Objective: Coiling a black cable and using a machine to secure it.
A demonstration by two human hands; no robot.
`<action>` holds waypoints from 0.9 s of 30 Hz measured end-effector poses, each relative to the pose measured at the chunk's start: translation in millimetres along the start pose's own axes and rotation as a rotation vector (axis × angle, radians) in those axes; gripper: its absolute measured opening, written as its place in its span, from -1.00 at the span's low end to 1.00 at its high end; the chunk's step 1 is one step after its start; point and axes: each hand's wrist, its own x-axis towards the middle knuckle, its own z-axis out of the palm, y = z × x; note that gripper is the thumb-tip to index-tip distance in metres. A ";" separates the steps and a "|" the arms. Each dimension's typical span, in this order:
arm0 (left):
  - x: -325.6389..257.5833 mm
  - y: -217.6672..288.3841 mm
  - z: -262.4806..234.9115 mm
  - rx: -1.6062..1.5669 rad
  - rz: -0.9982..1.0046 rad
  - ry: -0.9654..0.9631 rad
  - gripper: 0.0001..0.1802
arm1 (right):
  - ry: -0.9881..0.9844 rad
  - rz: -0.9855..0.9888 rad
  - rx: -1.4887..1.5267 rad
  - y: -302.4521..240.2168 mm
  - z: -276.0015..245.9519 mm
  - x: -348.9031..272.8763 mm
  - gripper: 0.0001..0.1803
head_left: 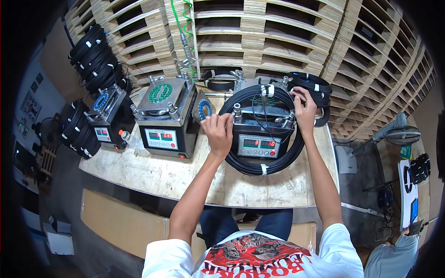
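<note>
A large coil of black cable (265, 169), bound with white tape, leans upright against the front of a metal-topped tester (259, 144) and rings its lit panel. My left hand (218, 132) is closed at the coil's left rim, just beside an upright metal plate with a ring of blue fittings (204, 108). At the upper right rim, the curled fingers of my right hand (304, 111) grip the coil. Loose thin cable ends hang inside the loop. Part of the tester's top, with its green fittings (265, 100), shows through the loop.
To the left stand a second tester (162, 137) with a green ring on top and a smaller one (103, 132). A clear bottle (131, 139) sits between them. Black coils (95, 58) are stacked far left, others (315, 88) right. Wooden pallets (264, 37) rise behind the table (194, 183).
</note>
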 end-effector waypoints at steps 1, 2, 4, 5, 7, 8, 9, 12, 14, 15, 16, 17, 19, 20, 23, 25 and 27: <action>-0.8 1.7 -0.3 0.017 0.058 -0.017 -0.87 | 0.002 -0.002 0.000 1.3 -0.4 0.5 -0.73; 1.9 1.5 2.1 -0.006 0.074 0.046 -0.81 | 0.002 -0.013 0.002 2.6 -0.9 0.8 -0.73; 1.0 6.3 -1.9 -0.063 -0.060 -0.003 -0.78 | -0.002 -0.017 0.005 2.4 -2.0 -0.4 -0.75; 0.1 8.5 -4.2 -0.119 -0.197 -0.054 -0.74 | 0.001 -0.019 0.005 2.0 -1.4 -0.2 -0.75; -5.4 1.0 1.1 -0.152 -0.261 -0.066 -0.70 | 0.004 -0.009 0.006 1.1 -0.3 0.3 -0.74; -5.6 -2.9 2.3 -0.134 -0.114 -0.031 -0.67 | 0.002 -0.003 0.017 1.0 0.2 0.2 -0.74; -6.7 -6.3 3.4 -0.115 0.034 0.004 -0.64 | 0.003 -0.003 0.017 0.7 0.8 -0.2 -0.74; -2.8 2.8 0.2 -0.089 0.034 0.066 -0.57 | 0.007 -0.013 0.010 2.5 1.0 -0.2 -0.75; 1.3 6.7 -1.9 -0.115 -0.083 0.080 -0.66 | 0.012 -0.017 0.016 3.7 1.0 -0.1 -0.75; 0.7 4.5 -2.2 -0.114 -0.082 0.079 -0.66 | 0.013 -0.017 0.017 4.5 1.0 -0.2 -0.75; -0.2 2.6 -4.3 -0.088 -0.154 -0.001 -0.71 | 0.013 -0.015 0.022 3.5 0.8 -0.5 -0.75; -0.7 1.7 -5.3 -0.062 -0.225 -0.083 -0.74 | 0.015 -0.012 0.027 2.6 0.3 -0.8 -0.75; -0.4 2.8 0.0 -0.073 -0.207 -0.063 -0.71 | 0.026 0.006 0.035 1.3 -2.3 0.0 -0.75; -2.2 1.6 2.9 -0.065 -0.156 -0.040 -0.73 | 0.036 0.021 0.041 0.7 -4.5 0.5 -0.74; -2.0 2.9 4.5 -0.044 -0.047 -0.001 -0.76 | 0.258 0.048 0.059 7.3 -4.1 -5.6 -0.78; -3.1 0.7 6.0 -0.054 -0.031 -0.011 -0.77 | 0.353 0.069 -0.006 4.9 -9.3 -24.0 -0.79; -6.6 0.1 11.8 -0.090 -0.091 -0.058 -0.80 | 0.364 0.123 0.016 19.0 -13.1 -60.1 -0.72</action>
